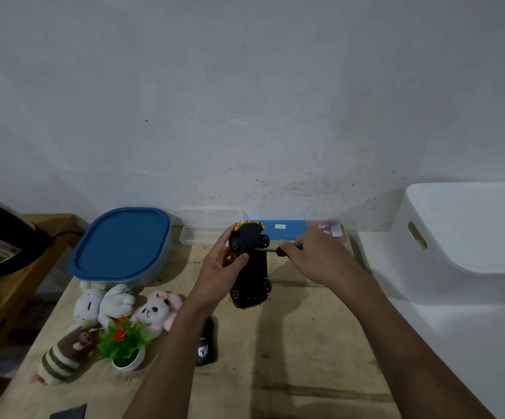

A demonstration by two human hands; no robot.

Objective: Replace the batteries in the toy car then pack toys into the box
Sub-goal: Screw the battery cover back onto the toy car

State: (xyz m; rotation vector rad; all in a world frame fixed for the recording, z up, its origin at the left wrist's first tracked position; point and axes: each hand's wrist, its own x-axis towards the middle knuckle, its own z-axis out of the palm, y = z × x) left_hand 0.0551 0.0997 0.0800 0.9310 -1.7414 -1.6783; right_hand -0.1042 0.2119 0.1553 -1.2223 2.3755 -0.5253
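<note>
Pale plywood forms the table [290, 343], and at its near edge a dark flat object [69, 414] pokes into view, too cropped to identify. Just beyond, on the left, lie a striped brown plush [63, 355], a small potted plant [124, 340] with green leaves and orange flowers in a white pot, a white bunny plush [100, 303] and a pink-eared panda plush [157, 309], all crowded together. A black remote control [206, 347] lies near them, partly hidden by the left forearm.

Further in, both arms reach forward over the middle of the table. The left hand [219, 267] grasps the toy car [252, 264], which is held upside down above the tabletop, black underside and four wheels facing up, yellow bodywork showing at both ends. The right hand [314, 255] is clenched around the dark handle of a screwdriver [271, 251], whose metal shaft lies level and meets the car's underside near the far wheels.

Behind the hands, a container with a blue lid [122, 243] stands at the left, a clear plastic box [203, 234] sits against the wall, and a blue box [287, 229] lies beside it. To the right, on a white surface [442, 343], rests a white storage bin [469, 237] with a slot handle. At far left, a kettle [0, 234] sits on a wooden stand [9, 291].
</note>
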